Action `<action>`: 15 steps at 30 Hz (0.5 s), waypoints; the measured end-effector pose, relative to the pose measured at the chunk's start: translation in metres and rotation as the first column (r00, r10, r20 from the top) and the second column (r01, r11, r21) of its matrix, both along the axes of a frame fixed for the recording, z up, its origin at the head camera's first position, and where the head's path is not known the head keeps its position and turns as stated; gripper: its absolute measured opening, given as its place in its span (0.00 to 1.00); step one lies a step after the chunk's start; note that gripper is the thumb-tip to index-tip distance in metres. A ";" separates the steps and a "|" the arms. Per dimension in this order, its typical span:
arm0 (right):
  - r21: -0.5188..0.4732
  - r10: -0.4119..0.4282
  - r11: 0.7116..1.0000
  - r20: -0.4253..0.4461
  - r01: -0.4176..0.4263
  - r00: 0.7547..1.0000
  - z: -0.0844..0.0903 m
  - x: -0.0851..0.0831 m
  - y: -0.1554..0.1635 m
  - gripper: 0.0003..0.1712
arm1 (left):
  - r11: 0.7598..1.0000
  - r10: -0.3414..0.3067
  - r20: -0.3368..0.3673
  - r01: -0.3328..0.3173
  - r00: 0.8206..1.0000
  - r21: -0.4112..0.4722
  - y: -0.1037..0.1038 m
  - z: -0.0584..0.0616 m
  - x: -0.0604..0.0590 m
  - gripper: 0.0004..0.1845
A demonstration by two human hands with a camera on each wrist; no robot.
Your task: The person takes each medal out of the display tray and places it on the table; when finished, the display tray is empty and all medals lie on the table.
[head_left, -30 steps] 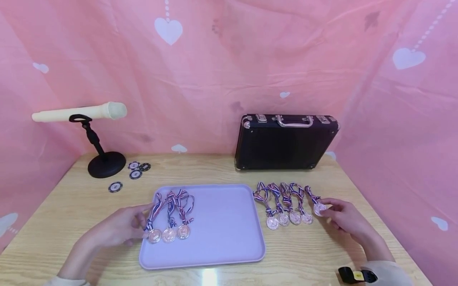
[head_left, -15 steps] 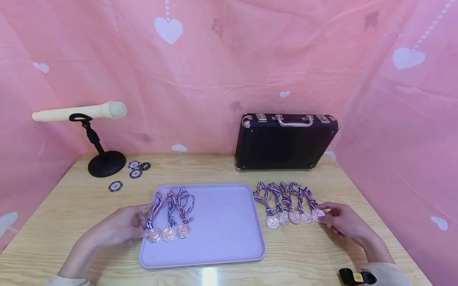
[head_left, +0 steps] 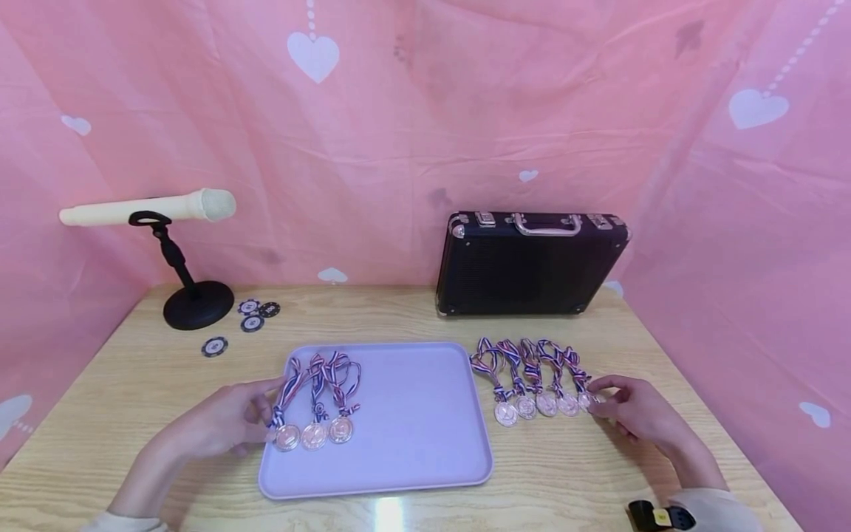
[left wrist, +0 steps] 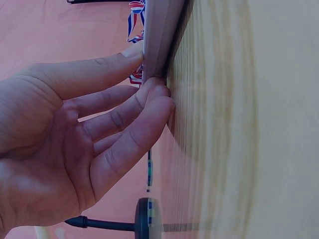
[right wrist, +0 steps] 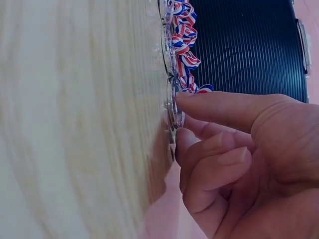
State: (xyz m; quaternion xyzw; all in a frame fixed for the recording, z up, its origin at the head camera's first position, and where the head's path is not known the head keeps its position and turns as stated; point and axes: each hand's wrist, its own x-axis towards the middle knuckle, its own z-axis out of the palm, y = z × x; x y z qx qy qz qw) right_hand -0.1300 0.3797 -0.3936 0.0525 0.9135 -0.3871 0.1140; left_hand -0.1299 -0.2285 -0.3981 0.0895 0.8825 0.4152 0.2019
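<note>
At the left edge of the lilac tray (head_left: 412,443), my left hand (head_left: 229,421) grips the rim between thumb and fingers; the left wrist view shows the fingertips low on the tray's side (left wrist: 158,45). Three medals on striped ribbons lie on the tray's left part, the middle medal (head_left: 314,436) among them. My right hand (head_left: 634,410) pinches the edge of the rightmost medal (head_left: 585,400) in a row of several on the table, its ribbon (head_left: 575,366) stretching away behind. In the right wrist view thumb and fingertips meet that medal (right wrist: 175,107), which lies almost flat on the wood.
A black briefcase (head_left: 532,273) stands at the back right. To the back left, a white microphone (head_left: 153,208) rests on a black stand (head_left: 198,305), with several poker chips (head_left: 252,323) beside it. Pink curtain (head_left: 399,148) encloses the table (head_left: 372,314).
My right hand has drawn the rightmost medal and its ribbon to the left, close against the row, and shifted it slightly toward me. The left hand and the tray stay where they were.
</note>
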 end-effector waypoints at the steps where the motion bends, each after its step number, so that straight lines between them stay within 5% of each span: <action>1: 0.007 -0.003 1.000 -0.006 0.003 1.000 0.001 0.000 0.000 0.26 | 1.000 0.002 0.001 -0.002 1.000 -0.002 -0.001 0.000 0.000 0.47; 15: 0.047 0.027 0.999 -0.220 -0.017 0.975 0.041 -0.013 -0.044 0.19 | 0.999 -0.024 -0.035 0.024 0.999 -0.022 0.001 0.000 0.000 0.47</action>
